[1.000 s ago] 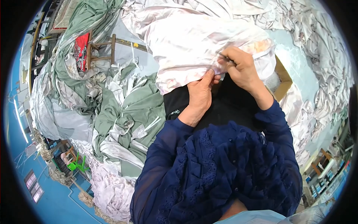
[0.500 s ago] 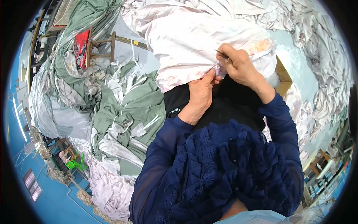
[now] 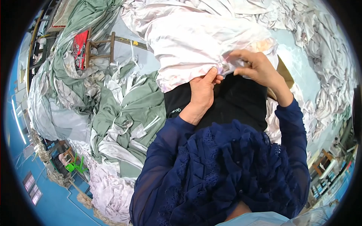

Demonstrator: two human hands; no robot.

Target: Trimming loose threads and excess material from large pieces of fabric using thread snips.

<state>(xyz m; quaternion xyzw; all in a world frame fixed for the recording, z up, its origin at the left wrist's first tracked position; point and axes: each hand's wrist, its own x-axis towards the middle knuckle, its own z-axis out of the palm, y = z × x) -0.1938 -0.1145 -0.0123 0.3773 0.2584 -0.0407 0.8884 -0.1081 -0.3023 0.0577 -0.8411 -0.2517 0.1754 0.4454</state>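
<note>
A length of white fabric with faint pink and orange patterning [image 3: 184,37] lies across the person's lap, its near edge over a black garment [image 3: 241,100] with small pale lettering. The left hand [image 3: 202,92] pinches that near edge between thumb and fingers, drawing the cloth into small creases. Just beside it, the right hand [image 3: 260,69] is curved over the fabric, thumb and fingers parted with a gap between; whether anything thin is tucked inside it cannot be made out. An open cardboard box [image 3: 285,75] stands by the right wrist, partly hidden. To the left, crumpled green fabric [image 3: 130,113] is heaped near a wooden stool [image 3: 101,49] with a red patterned cloth [image 3: 79,49] at its side. Rumpled pale fabric [image 3: 326,67] piles up along the right.
</note>
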